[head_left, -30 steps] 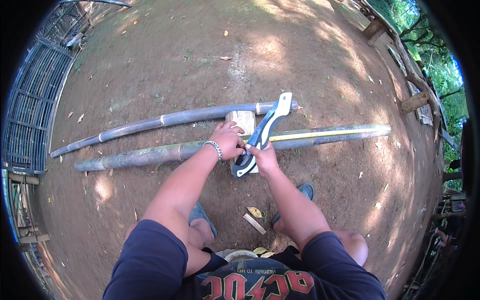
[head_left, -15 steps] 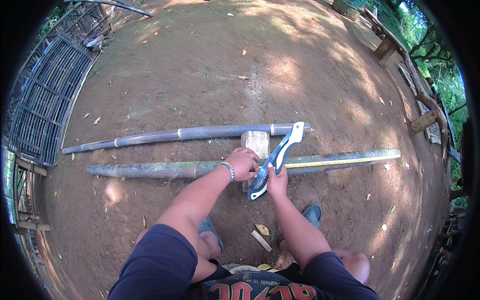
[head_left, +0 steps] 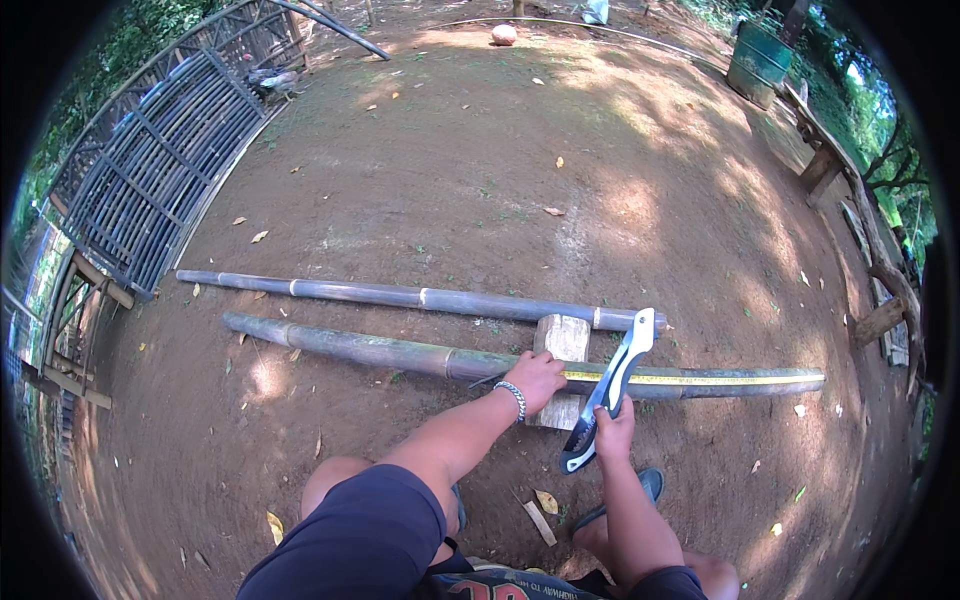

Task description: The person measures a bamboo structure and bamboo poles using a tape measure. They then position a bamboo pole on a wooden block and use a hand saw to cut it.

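Note:
My left hand [head_left: 537, 382], with a chain bracelet at its wrist, is closed over the nearer bamboo pole [head_left: 380, 349]. A yellow tape measure [head_left: 720, 379] runs from its fingers along the top of that pole toward the right end; the tape's case is hidden. A thin dark piece sticks out left of this hand. My right hand [head_left: 614, 430] grips a folding saw [head_left: 632, 355] with a white and dark handle, tilted across the pole and tape. Under the pole lies a pale wooden block [head_left: 564, 338]. Just beyond, a second, thinner bamboo pole [head_left: 470, 303] lies roughly parallel.
Bare earth with scattered leaves surrounds the poles. A slatted bamboo panel [head_left: 165, 165] stands at the left. A rough wooden bench [head_left: 850, 180] runs along the right, with a green drum [head_left: 760, 62] beyond it. A wood scrap [head_left: 540, 523] lies between my feet.
The view has tilted up and shifted left, so more of the far ground shows. My left hand now lies farther right along the nearer pole, close to the block. The saw stays in my right hand.

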Available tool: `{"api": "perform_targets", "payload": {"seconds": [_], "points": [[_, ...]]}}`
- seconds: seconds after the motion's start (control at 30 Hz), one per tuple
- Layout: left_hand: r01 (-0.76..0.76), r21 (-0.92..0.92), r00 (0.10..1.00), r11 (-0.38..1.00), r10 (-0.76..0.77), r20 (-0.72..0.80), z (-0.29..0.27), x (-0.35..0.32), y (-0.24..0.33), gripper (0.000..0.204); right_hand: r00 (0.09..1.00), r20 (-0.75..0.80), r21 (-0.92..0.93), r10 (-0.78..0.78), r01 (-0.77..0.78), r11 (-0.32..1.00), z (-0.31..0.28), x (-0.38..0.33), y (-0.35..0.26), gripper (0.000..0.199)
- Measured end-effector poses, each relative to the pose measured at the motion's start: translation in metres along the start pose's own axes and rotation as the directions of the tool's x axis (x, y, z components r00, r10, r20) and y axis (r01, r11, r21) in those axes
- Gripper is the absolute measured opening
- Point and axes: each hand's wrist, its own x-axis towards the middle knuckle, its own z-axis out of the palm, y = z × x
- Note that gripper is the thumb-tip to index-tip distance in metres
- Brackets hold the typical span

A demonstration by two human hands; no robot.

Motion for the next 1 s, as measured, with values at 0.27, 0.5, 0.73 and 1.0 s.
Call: {"api": "perform_targets", "payload": {"seconds": [0.27, 0.5, 0.73, 1.0], "points": [[0.012, 0.059, 1.0, 0.998, -0.012, 0.0, -0.017, -0.003, 0.006, 0.029, 0.999, 0.051, 0.143, -0.006, -0.001, 0.99, 0.006, 0.002, 0.007, 0.047], [0.02, 0.051, 0.994, 0.999, -0.014, -0.105, -0.002, -0.001, 0.005, 0.024, 0.996, 0.038, 0.142, -0.085, 0.079, 0.987, 0.005, -0.008, -0.021, 0.068], [0.057, 0.03, 0.995, 0.998, -0.055, -0.088, 0.007, 0.012, 0.008, 0.021, 0.992, 0.057, 0.159, -0.11, 0.099, 0.982, -0.003, -0.008, -0.033, 0.071], [0.106, -0.072, 0.99, 0.992, -0.112, -0.086, 0.008, 0.01, 0.008, 0.021, 0.992, 0.071, 0.133, -0.106, 0.096, 0.987, -0.012, -0.003, -0.028, 0.087]]}}
